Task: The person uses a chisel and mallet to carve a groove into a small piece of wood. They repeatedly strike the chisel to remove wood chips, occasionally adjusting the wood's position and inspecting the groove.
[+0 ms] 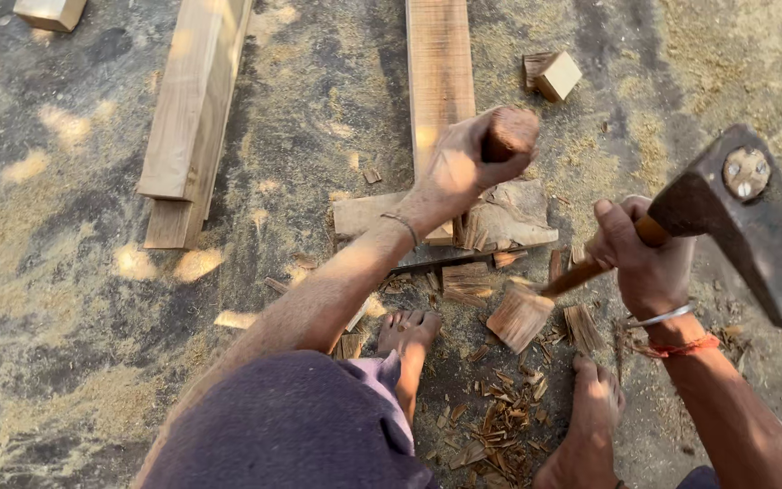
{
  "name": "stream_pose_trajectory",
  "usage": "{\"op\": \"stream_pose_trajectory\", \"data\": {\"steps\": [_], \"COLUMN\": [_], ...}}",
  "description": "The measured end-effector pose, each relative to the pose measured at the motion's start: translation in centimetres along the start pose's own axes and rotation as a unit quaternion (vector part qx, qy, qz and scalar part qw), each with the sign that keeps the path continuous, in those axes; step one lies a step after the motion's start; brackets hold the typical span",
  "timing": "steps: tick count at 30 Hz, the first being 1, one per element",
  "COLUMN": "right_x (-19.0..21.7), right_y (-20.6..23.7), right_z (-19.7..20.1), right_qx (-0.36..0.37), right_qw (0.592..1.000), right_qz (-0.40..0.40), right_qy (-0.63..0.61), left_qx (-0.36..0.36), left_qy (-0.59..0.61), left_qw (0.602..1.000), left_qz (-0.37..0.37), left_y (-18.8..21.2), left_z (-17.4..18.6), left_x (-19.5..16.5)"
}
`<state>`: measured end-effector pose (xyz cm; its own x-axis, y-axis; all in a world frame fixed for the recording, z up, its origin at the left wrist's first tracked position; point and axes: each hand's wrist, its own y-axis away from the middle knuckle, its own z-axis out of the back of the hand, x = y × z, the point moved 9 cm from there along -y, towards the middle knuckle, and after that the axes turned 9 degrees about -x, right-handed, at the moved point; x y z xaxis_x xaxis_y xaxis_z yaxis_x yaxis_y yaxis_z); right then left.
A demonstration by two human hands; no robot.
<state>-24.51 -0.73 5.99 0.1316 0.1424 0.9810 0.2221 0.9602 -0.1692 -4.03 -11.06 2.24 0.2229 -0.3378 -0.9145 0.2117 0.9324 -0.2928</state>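
A short reddish-brown round wooden peg is gripped upright by the left hand, fingers wrapped tightly around it, its lower end set on a rough pale chopping block. A rusty iron-headed hatchet with a wooden handle is held at three o'clock from the peg by the right hand, fist closed around the handle just below the head. At six o'clock, brown wood chips are scattered over the sandy, sawdust-strewn ground between two bare feet. Long pale planks lie at ten o'clock, and a small wooden cube at one o'clock.
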Motion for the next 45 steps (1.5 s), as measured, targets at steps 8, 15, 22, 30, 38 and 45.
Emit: {"op": "stream_pose_trajectory", "data": {"steps": [8, 15, 22, 30, 38, 45], "right_x": [12.7, 13.2, 6.5, 14.6, 3.2, 11.5], "right_y": [-2.2, -2.4, -0.9, -3.6, -0.5, -1.1], "right_z": [2.3, -4.8, -2.0, 0.3, -3.9, 1.3], "right_qx": [0.057, 0.13, 0.036, 0.128, 0.057, 0.023], "right_qw": [0.987, 0.986, 0.95, 0.98, 0.953, 0.999], "right_qz": [0.143, 0.059, -0.215, 0.133, -0.207, 0.037], "right_qy": [-0.047, 0.09, 0.225, -0.077, 0.212, 0.032], "left_qx": [-0.008, 0.008, 0.008, 0.055, -0.014, -0.007], "left_qy": [0.055, 0.029, 0.019, 0.097, 0.022, -0.017], "left_qw": [0.998, 0.999, 0.999, 0.993, 0.999, 0.999], "left_qz": [0.001, 0.011, 0.028, 0.026, 0.026, -0.036], "left_y": [-0.6, -0.5, -0.7, -0.1, 0.3, 1.2], "left_z": [0.2, 0.3, 0.2, -0.2, 1.9, 0.8], "left_x": [-0.5, 0.1, 0.5, 1.0, 0.1, 1.0]}}
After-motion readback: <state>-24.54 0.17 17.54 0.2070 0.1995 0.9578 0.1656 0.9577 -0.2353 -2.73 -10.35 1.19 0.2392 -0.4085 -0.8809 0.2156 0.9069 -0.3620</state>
